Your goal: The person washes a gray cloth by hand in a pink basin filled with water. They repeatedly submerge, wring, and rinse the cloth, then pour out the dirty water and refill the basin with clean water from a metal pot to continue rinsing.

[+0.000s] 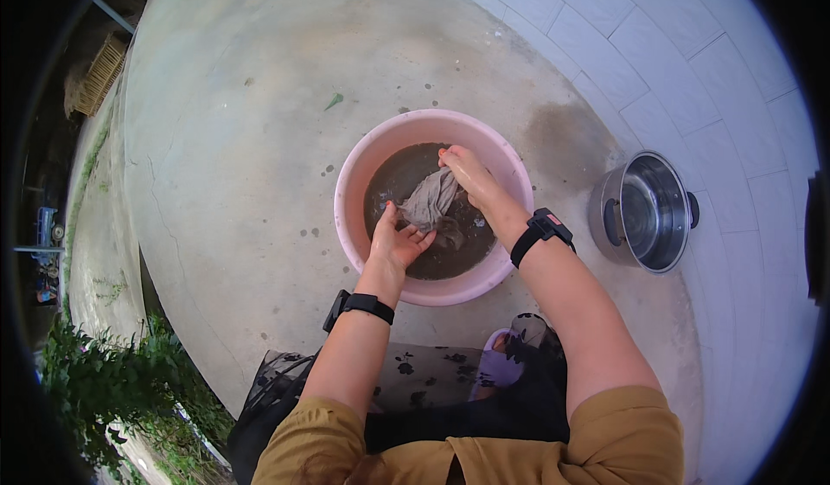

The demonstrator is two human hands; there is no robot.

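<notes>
A wet greyish-brown cloth [428, 201] hangs bunched over dark, murky water [402, 167] in a round pink plastic basin [433, 295]. My right hand [468, 172] grips the cloth's upper end near the basin's far right side. Its lower end trails into the water. On the left, my left hand [399, 242] is turned palm up with its fingers apart, and the cloth lies against its fingertips. Whether those fingers bear any of its weight is unclear. Small patches of suds float on the water.
To the right, a stainless steel pot [655, 212] lies tilted against the white tiled wall [674, 63]. A green leaf [334, 101] rests on the concrete floor [246, 161] beyond the basin. Leafy plants [123, 375] grow past the floor's left edge. A purple slipper [496, 365] is close below the basin.
</notes>
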